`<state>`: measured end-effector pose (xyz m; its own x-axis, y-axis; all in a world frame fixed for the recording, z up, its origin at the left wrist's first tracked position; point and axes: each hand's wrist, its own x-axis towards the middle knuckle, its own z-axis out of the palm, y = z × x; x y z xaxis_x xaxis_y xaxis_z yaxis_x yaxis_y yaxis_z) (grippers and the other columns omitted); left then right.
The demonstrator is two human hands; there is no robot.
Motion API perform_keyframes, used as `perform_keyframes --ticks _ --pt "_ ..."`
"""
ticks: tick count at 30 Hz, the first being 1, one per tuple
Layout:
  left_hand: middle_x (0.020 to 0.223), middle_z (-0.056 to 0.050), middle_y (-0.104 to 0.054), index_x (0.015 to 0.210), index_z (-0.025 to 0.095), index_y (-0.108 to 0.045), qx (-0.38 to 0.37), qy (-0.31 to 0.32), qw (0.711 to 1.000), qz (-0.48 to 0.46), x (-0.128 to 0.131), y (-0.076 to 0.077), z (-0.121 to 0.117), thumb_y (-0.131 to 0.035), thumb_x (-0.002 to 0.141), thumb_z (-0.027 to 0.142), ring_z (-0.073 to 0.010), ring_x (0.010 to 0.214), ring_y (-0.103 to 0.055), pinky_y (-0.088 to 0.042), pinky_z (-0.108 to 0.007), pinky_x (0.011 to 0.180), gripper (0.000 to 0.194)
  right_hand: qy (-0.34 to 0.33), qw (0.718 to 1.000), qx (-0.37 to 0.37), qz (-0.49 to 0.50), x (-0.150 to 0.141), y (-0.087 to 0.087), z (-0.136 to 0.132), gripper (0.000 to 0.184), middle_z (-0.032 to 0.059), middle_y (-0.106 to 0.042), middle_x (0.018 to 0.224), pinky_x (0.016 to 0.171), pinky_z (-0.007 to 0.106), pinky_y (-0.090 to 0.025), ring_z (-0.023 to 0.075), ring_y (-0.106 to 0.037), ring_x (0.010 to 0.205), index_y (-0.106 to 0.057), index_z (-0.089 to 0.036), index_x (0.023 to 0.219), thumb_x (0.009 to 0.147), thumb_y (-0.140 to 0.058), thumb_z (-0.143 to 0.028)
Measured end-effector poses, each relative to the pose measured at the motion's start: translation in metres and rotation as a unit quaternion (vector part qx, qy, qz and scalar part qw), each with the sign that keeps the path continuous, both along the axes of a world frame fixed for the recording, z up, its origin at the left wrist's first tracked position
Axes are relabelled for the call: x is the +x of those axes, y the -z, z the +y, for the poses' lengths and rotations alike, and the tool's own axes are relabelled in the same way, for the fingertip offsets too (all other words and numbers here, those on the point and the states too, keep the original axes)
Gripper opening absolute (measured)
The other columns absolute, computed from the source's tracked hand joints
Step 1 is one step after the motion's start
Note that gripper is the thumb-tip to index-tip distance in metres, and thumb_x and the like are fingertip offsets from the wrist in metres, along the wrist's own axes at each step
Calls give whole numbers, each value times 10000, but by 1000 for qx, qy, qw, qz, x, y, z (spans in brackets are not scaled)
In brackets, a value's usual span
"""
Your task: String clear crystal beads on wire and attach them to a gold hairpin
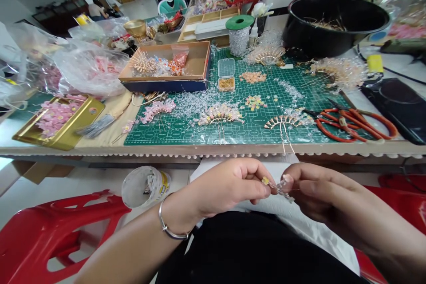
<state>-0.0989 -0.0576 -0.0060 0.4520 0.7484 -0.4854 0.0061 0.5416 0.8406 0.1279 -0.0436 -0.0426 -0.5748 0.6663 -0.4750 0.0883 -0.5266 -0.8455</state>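
Just in front of the table edge, above my lap, both hands pinch a small beaded flower sprig (pixel 282 190) with clear beads and a yellow flower. My left hand (pixel 241 182), a silver bangle on its wrist, has thumb and forefinger closed on the sprig's left end. On the other end are the closed fingers of my right hand (pixel 316 188). Beyond them, on the green cutting mat (pixel 186 135), lie a flowered hair comb (pixel 221 114), a barer gold comb (pixel 281 122) with long prongs, and a pink flower piece (pixel 156 111).
Orange-handled pliers and scissors (pixel 353 122) lie at the mat's right, beside a black pan (pixel 337 6). A gold tin (pixel 71 135) of pink flowers and an open box (pixel 163 84) stand left. A white bucket (pixel 138 186) and red stool (pixel 60 235) are below.
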Motion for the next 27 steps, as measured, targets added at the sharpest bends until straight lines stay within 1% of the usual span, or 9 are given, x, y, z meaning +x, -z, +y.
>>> perform_keyframes --ticks 3,5,9,11,14,17,21,25,27 --pt "667 32 -546 798 164 -658 -6 10 1000 -14 -1 0 -1 -673 761 193 -93 618 -478 -363 -235 602 49 -20 1000 -5 -22 5 4 3 365 -71 -376 608 463 242 -185 90 -239 504 -702 -213 936 861 -687 -570" --pt "676 28 -552 789 162 -648 -2 19 1000 -14 -1 1 -2 -676 762 206 -94 621 -476 -362 -235 598 59 -37 998 28 -48 5 2 4 356 -42 -490 670 501 238 -286 104 -374 555 -704 -223 924 852 -718 -571" --pt "649 44 -519 812 162 -639 12 10 1000 24 0 1 -3 -665 796 208 -87 602 -434 -324 -233 572 56 -47 969 199 -138 3 -4 -4 311 -38 -559 665 533 241 -398 136 -501 602 -705 -260 956 864 -715 -557" --pt "623 56 -493 805 165 -629 12 -3 999 32 1 0 -3 -689 812 243 -83 585 -404 -303 -233 562 99 -31 912 357 -199 1 -6 -11 265 -56 -556 619 477 234 -395 126 -496 525 -687 -276 1031 876 -718 -489" --pt "581 63 -488 781 172 -611 5 -6 1000 29 3 0 -4 -723 822 320 -78 547 -372 -275 -235 536 190 -20 786 576 -224 -3 -6 -18 181 -15 -708 746 536 244 -489 140 -640 573 -628 -258 1091 928 -668 -324" --pt "559 62 -510 786 172 -615 -7 -1 1000 27 3 1 -4 -728 812 337 -70 503 -348 -248 -234 498 201 -48 729 655 -193 -4 -5 -17 160 33 -773 832 588 253 -537 163 -722 647 -592 -237 1119 964 -591 -198" --pt "598 42 -573 819 181 -620 -25 20 999 12 -1 4 -6 -687 810 258 -72 505 -430 -316 -206 481 103 -55 797 581 -158 -1 -3 -10 157 -4 -784 840 610 240 -550 159 -737 686 -656 -283 1062 953 -601 -185" --pt "650 9 -628 841 172 -664 -44 70 996 -18 -6 7 -4 -571 797 142 -85 529 -520 -407 -202 510 107 -100 915 365 -138 2 -3 -2 176 16 -759 786 575 250 -529 182 -697 681 -761 -260 903 948 -628 -366" --pt "651 6 -629 825 173 -669 -48 107 993 -15 -7 7 -1 -528 811 131 -82 506 -507 -406 -206 504 148 -143 949 259 -112 3 -5 2 274 35 -737 768 564 263 -503 178 -648 656 -770 -228 886 931 -638 -464"
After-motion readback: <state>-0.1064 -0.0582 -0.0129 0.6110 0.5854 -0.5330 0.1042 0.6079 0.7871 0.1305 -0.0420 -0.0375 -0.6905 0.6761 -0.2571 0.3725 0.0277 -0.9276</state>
